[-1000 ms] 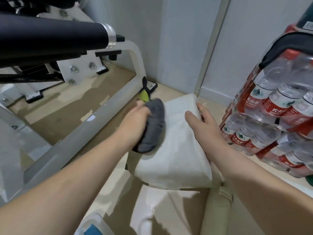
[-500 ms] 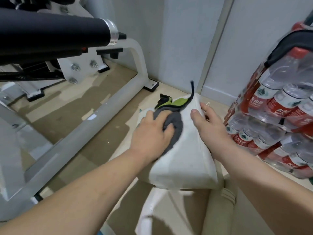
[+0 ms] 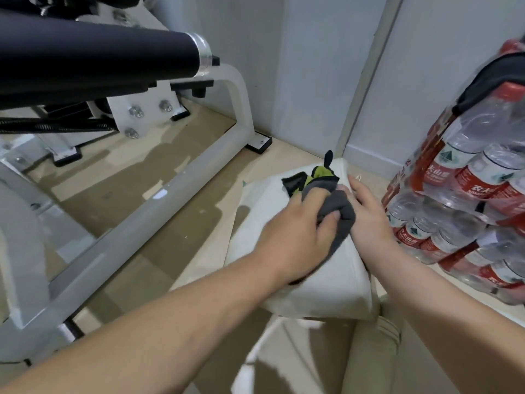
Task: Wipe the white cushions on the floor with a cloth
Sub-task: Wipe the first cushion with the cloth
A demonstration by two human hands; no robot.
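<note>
A white cushion (image 3: 321, 282) lies on the floor in the middle of the view. My left hand (image 3: 295, 237) grips a bunched grey cloth (image 3: 339, 214) with a green and black edge and presses it on the cushion's top, near the far right corner. My right hand (image 3: 369, 214) rests on the cushion's right side, its fingers lying along the upper edge beside the cloth. A second pale cushion (image 3: 366, 362) lies partly under the first, near the bottom of the view.
A white metal frame (image 3: 159, 211) of an exercise machine with a black padded roller (image 3: 93, 55) stands at the left. Shrink-wrapped packs of water bottles (image 3: 466, 200) are stacked close on the right. The grey wall (image 3: 312, 66) is just behind the cushion.
My left hand has carried the cloth from the cushion's left edge across its top toward the right, up against my right hand. The right hand has stayed on the cushion's right side.
</note>
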